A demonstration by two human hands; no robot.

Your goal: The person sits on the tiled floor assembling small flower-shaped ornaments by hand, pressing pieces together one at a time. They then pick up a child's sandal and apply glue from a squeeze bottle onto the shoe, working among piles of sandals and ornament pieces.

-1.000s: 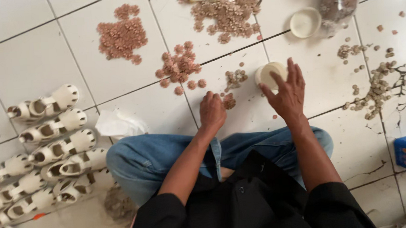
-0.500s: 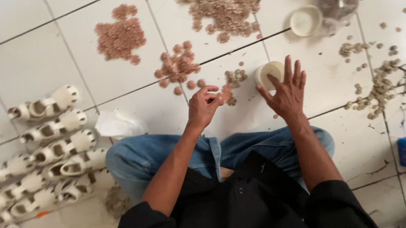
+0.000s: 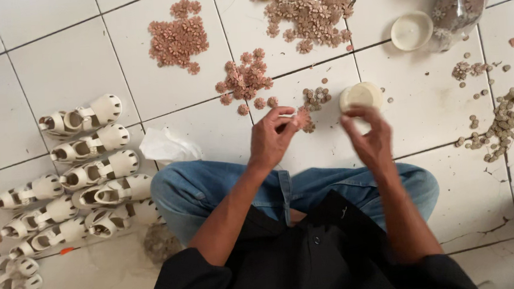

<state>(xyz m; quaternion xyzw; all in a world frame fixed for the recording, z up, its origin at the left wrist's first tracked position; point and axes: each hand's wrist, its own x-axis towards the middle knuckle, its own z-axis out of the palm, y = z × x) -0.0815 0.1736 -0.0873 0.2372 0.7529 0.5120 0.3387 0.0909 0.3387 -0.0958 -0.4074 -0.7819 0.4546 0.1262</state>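
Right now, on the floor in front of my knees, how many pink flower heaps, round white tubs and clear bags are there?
Pink flower heaps: 3
Round white tubs: 2
Clear bags: 1
Total: 6

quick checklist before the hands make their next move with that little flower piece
1. Flower piece pinched in the left hand fingers: ok, held at the fingertips.
2. Right hand free of load: cannot tell, it is blurred and hangs just below the small cream cup.
3. Cup upright on the tiled floor: ok.
4. Supply near at hand: ok, a pile of pink flower pieces lies just beyond the left hand.
5. Small round beads near the cup: ok, a little cluster beside it.
6. Rows of cream sandals clear of the hands: ok, off to the left side.
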